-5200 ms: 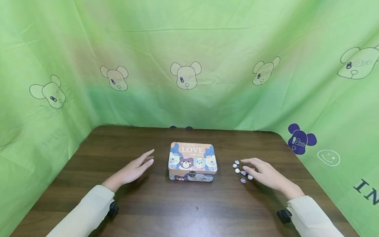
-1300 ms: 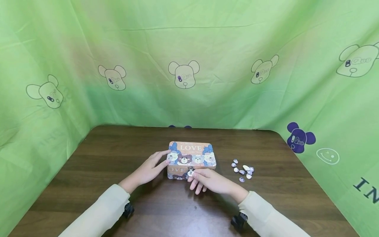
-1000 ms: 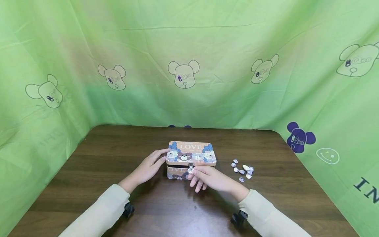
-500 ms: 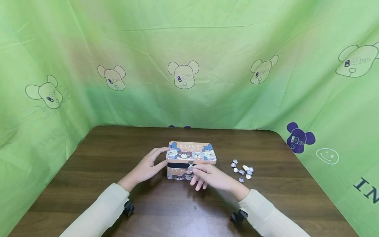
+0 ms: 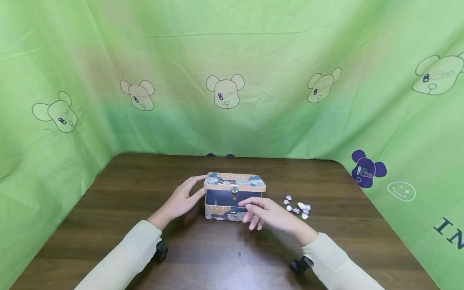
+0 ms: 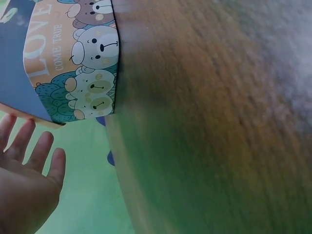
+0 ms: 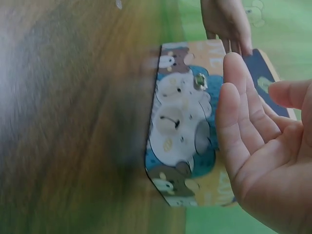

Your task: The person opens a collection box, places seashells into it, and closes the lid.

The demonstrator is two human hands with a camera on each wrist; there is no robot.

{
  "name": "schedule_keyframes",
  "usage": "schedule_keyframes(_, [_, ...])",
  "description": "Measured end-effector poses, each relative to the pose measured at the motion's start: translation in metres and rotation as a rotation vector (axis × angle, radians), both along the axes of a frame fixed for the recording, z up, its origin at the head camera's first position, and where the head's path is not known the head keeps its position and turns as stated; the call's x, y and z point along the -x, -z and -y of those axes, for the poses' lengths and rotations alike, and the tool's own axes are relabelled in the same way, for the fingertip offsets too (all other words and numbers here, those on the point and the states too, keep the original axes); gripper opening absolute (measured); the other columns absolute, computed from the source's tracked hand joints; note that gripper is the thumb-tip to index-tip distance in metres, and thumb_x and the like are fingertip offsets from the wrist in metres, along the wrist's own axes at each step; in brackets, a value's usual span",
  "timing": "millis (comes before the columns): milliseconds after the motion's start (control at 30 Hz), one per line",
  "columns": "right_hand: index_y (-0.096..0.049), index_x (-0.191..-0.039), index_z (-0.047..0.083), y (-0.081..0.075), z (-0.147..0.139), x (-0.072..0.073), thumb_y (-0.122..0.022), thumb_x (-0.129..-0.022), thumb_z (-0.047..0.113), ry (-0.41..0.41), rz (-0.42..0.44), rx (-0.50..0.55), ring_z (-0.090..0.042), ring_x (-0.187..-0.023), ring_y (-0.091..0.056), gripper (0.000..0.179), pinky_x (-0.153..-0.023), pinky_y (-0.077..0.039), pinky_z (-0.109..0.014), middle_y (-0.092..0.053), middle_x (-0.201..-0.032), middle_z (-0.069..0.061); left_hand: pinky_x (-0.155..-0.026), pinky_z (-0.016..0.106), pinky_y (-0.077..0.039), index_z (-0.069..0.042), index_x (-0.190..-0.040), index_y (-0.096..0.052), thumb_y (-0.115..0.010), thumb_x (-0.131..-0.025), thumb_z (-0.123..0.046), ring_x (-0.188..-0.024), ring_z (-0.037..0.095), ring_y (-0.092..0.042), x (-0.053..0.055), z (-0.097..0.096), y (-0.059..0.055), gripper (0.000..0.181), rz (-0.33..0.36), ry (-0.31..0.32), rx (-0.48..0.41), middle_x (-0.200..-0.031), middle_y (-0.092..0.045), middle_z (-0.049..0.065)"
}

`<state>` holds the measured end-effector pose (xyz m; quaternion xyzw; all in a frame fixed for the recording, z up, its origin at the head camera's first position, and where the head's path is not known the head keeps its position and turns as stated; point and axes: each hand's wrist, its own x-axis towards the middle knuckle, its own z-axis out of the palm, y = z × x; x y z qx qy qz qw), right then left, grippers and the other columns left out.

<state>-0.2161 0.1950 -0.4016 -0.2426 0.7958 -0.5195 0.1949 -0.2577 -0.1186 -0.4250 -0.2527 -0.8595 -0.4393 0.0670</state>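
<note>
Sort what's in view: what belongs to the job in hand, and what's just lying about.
In the job, it seems:
tin box, lid partly open
left hand, at the lid's left edge
right hand, at the box's front

Lying about or background:
shell-like pieces right of the box, untouched, but possibly needed
green cloth behind

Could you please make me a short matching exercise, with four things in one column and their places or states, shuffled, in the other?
Column one
1. Tin's lid
2. Left hand
3. Right hand
4. Small pale pieces

Column two
A. In front of the tin
B. Lying on the table, right of the tin in the head view
C. Raised, with the tin open beneath it
D. At the tin's left end in the head view

Pairs: 1-C, 2-D, 3-A, 4-B
</note>
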Motion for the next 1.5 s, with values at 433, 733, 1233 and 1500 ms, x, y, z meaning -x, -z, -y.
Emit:
schedule_keyframes(433, [-0.057,-0.130,-0.006,-0.013,-0.036,0.006,-0.049,-0.107,0.017,0.149,-0.120,-0.053,-0.029,-0.076,-0.069,0.033,-0.061,-0.057,-0.036,-0.071,-0.097,-0.019,-0.106,0.049,-0.040,-0.019,-0.139,-0.055,-0.056,-0.104,-0.035,-0.126,0.021,-0.054,0.010,-0.010,-0.004,0.038,0.029,-0.051,-0.115,-0.134,-0.060,0.002])
schedule_keyframes(733, [-0.049,-0.139,-0.005,-0.007,-0.043,0.016,-0.051,-0.105,0.012,0.344,-0.244,-0.019,-0.037,-0.107,-0.065,0.038,-0.077,-0.057,-0.039,-0.058,-0.132,-0.027,-0.104,0.049,-0.043,-0.010,-0.133,-0.058,-0.057,-0.104,-0.028,-0.120,0.023,-0.057,0.020,-0.019,-0.006,0.034,0.020,-0.104,-0.226,-0.127,-0.062,0.006])
schedule_keyframes(1233, [-0.013,-0.162,0.008,0.005,-0.029,0.034,-0.051,-0.107,0.024,0.317,-0.298,-0.020,-0.044,-0.142,-0.031,0.069,-0.111,-0.030,-0.057,-0.024,-0.161,-0.023,-0.099,0.043,-0.045,-0.007,-0.128,-0.061,-0.054,-0.106,-0.028,-0.113,0.025,-0.060,0.034,-0.035,-0.013,0.031,0.071,-0.219,-0.338,-0.119,-0.065,0.012])
schedule_keyframes(1500, [-0.012,-0.162,0.010,0.006,-0.024,0.048,-0.049,-0.107,0.015,0.307,-0.279,0.073,-0.039,-0.145,-0.029,0.066,-0.114,-0.025,-0.053,-0.024,-0.162,-0.020,-0.102,0.048,-0.043,-0.006,-0.136,-0.057,-0.048,-0.107,-0.029,-0.120,0.030,-0.055,0.038,-0.038,-0.016,0.039,0.086,-0.254,-0.337,-0.128,-0.059,0.015])
